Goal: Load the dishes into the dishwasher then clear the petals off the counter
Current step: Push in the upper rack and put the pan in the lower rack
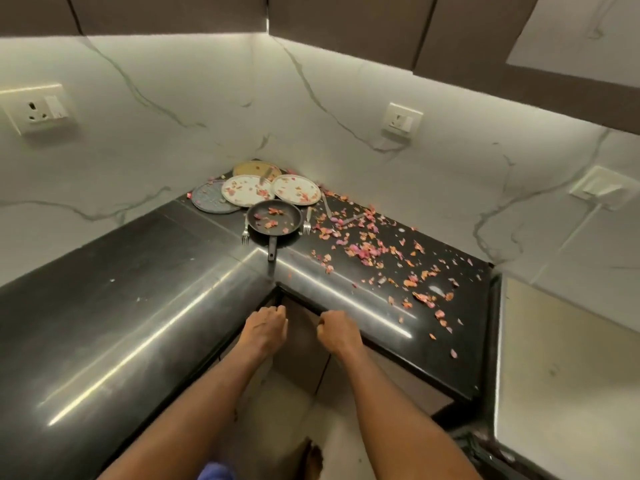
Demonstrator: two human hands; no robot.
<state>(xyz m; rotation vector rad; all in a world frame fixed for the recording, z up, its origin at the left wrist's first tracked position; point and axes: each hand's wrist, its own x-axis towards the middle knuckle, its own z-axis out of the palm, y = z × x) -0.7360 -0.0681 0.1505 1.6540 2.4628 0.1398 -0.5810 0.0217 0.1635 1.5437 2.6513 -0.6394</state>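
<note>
Nearest the camera, both hands hung just below the inner corner of the black counter (145, 306), holding nothing. The left hand (265, 329) had its fingers curled under, and the right hand (337, 329) was closed in a loose fist. Farther in, a black pan (274, 218) sat on the counter with its handle pointing toward the person, a fork (245, 233) at each side of it. Petals (374, 251) lay scattered across the right stretch and in the pan. Behind it, four plates (247, 190) overlapped in the corner against the marble wall (156, 140).
</note>
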